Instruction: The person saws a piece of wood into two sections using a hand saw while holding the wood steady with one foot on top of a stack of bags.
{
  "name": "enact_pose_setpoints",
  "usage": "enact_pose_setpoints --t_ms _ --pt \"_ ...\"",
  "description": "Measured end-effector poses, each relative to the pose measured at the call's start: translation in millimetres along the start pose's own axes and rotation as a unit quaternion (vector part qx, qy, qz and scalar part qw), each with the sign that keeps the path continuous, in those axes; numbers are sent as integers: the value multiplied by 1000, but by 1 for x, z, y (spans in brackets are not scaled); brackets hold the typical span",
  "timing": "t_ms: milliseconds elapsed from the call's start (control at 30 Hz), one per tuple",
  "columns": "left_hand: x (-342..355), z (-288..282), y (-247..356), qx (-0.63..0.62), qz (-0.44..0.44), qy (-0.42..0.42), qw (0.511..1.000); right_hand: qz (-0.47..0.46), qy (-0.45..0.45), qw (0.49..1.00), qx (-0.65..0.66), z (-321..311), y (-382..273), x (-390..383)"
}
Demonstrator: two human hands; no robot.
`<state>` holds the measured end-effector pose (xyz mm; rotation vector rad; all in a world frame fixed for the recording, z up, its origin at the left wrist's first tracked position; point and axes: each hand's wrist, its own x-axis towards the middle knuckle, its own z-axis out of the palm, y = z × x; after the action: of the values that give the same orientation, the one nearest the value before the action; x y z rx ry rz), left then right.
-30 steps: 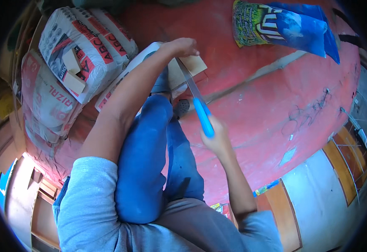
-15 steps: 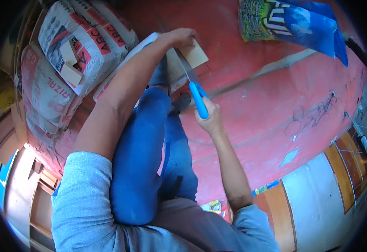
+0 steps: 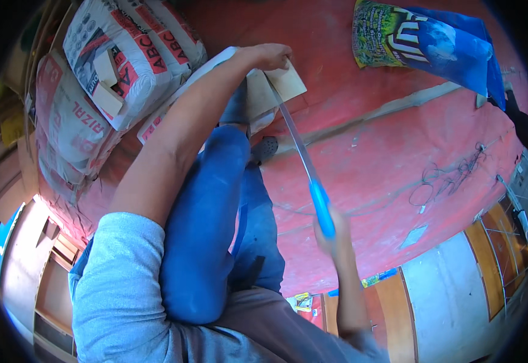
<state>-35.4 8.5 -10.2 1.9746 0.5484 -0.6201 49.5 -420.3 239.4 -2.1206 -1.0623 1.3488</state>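
Observation:
A handsaw with a long thin blade and a blue handle runs from the pale board down toward my body. My right hand, slightly blurred, is closed round its handle. At the far end the blade meets a pale wooden board, whose right part sticks out beyond the blade. My left hand is curled over the board's far edge and presses it down. The board lies near my lower leg in blue trousers; what supports it is mostly hidden by my left arm.
White and red cement bags are stacked at the left, with small wood offcuts on top. A blue and green sack lies at the far right on the red ground sheet. Thin tangled wire lies to the right.
My right hand has drawn the saw back toward my body and to the right, so more of the blade shows. My left hand stays on the board.

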Motion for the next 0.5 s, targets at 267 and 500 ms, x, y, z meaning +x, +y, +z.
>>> enact_pose_setpoints --t_ms 267,500 --pt "17 4 3 11 -1 -14 1000 -14 65 998 4 76 -62 227" --pt "16 4 -5 -10 2 -17 1000 50 31 997 51 4 -30 12"
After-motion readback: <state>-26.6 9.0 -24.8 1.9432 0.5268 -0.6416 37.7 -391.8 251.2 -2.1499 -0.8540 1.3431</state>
